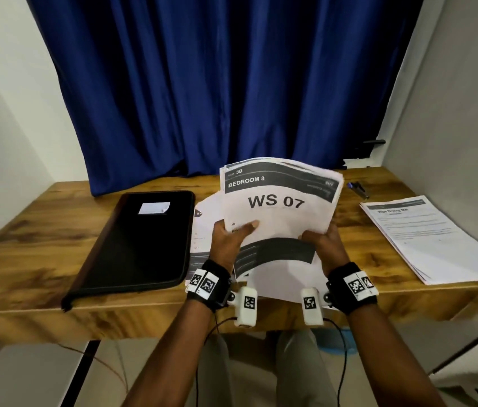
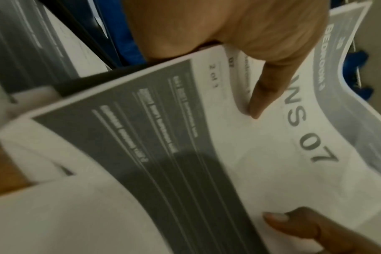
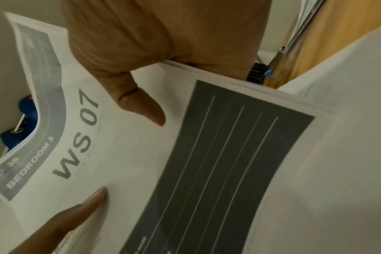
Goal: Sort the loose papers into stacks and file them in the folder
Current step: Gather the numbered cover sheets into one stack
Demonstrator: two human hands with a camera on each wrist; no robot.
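Observation:
Both hands hold up a sheaf of papers (image 1: pixel 276 201) over the desk's middle; its top sheet reads "BEDROOM 3" and "WS 07". My left hand (image 1: pixel 232 236) grips the lower left edge, thumb on the front (image 2: pixel 259 101). At the lower right edge my right hand (image 1: pixel 323 239) grips with its thumb on the front (image 3: pixel 141 104). A front sheet with a dark lined band (image 1: pixel 276 254) curls down toward me (image 2: pixel 163 154) (image 3: pixel 228 154). The black folder (image 1: pixel 143 242) lies closed at left. More sheets (image 1: pixel 202 230) lie under the left hand.
A sorted stack of printed papers (image 1: pixel 434 239) lies at the desk's right. A pen (image 1: pixel 358 189) rests behind it. The wooden desk (image 1: pixel 41 230) stands against a blue curtain (image 1: pixel 226 83). A white label (image 1: pixel 154 207) sits on the folder.

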